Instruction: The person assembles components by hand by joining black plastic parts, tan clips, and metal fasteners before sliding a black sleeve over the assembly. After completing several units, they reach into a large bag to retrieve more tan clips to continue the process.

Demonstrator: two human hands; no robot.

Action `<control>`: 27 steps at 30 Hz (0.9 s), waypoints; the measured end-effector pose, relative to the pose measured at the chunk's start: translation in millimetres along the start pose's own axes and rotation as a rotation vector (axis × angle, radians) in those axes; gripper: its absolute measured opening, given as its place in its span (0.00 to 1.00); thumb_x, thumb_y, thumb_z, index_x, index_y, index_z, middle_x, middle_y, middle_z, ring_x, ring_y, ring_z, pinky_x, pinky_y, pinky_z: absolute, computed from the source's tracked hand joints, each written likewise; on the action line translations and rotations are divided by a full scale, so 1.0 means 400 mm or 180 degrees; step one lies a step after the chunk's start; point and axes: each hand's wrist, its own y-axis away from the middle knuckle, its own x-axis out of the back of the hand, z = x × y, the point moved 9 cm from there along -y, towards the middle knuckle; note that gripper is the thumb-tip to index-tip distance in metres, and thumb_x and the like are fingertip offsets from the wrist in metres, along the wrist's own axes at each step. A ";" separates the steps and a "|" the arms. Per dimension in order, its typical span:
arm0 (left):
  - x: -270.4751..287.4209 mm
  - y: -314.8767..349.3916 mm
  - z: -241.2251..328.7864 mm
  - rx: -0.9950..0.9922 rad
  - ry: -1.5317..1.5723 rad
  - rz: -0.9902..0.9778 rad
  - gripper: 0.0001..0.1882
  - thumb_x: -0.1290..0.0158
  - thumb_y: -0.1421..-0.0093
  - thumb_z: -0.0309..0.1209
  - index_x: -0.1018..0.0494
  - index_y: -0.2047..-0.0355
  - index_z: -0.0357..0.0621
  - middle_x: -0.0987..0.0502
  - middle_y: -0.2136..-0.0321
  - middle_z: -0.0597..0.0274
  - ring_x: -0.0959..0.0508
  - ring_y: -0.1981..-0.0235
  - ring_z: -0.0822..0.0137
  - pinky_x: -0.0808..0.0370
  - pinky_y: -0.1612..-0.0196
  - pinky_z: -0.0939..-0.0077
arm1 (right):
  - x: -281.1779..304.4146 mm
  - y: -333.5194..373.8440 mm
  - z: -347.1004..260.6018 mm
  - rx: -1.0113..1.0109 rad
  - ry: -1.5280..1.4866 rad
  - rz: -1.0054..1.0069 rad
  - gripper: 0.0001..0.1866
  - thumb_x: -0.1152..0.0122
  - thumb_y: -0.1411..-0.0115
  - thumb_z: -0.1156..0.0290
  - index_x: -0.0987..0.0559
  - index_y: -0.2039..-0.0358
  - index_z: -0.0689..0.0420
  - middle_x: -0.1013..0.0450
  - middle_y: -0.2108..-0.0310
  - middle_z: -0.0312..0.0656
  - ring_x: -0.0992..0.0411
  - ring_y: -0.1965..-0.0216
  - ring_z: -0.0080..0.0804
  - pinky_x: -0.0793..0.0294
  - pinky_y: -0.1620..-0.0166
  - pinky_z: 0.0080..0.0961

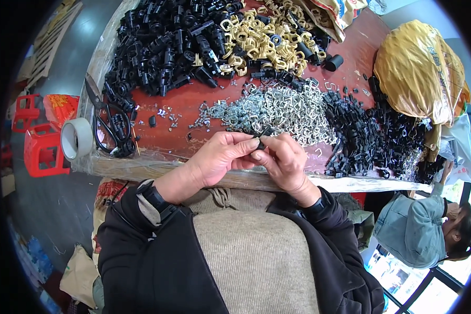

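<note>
Head view: at the near edge of the table (162, 137), your left hand (214, 158) and right hand (287, 162) meet, the grip of each pinching a small black part (264, 139), partly hidden by your fingers. By the near left corner stands a tape roll (84, 135), with scissors (100, 106) just beside it. Small black pieces (353, 135) lie heaped toward the near right corner. Beyond your hands spread silvery hooks (295, 110); toward the far edge, golden clips (269, 44) touch black fittings (165, 44).

Head fisheye cam looks down @ hands (224, 157), tbl (355, 49), close.
</note>
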 end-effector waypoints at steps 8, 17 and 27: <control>-0.011 -0.014 0.005 0.0093 -0.0149 -0.0084 0.11 0.54 0.44 0.33 0.31 0.66 0.38 0.27 0.72 0.64 0.27 0.74 0.76 0.28 0.70 0.84 | 0.012 -0.024 0.001 0.0570 -0.0017 -0.0100 0.12 0.37 0.58 0.70 0.27 0.73 0.60 0.36 0.84 0.37 0.38 0.85 0.26 0.39 0.82 0.20; -0.006 -0.012 0.052 -0.0313 -0.1054 -0.0258 0.12 0.55 0.44 0.34 0.31 0.67 0.37 0.29 0.74 0.65 0.28 0.76 0.78 0.30 0.72 0.87 | 0.138 -0.270 0.312 -0.0346 0.1168 0.0473 0.06 0.46 0.52 0.71 0.28 0.72 0.57 0.32 0.78 0.45 0.31 0.77 0.40 0.32 0.74 0.28; 0.005 0.004 0.053 -0.0340 -0.0733 0.0045 0.13 0.54 0.44 0.30 0.37 0.60 0.36 0.28 0.71 0.60 0.27 0.72 0.74 0.29 0.69 0.84 | 0.043 -0.310 0.509 -0.1448 0.1695 -0.1012 0.18 0.45 0.55 0.58 0.29 0.69 0.58 0.30 0.72 0.50 0.31 0.69 0.45 0.33 0.65 0.36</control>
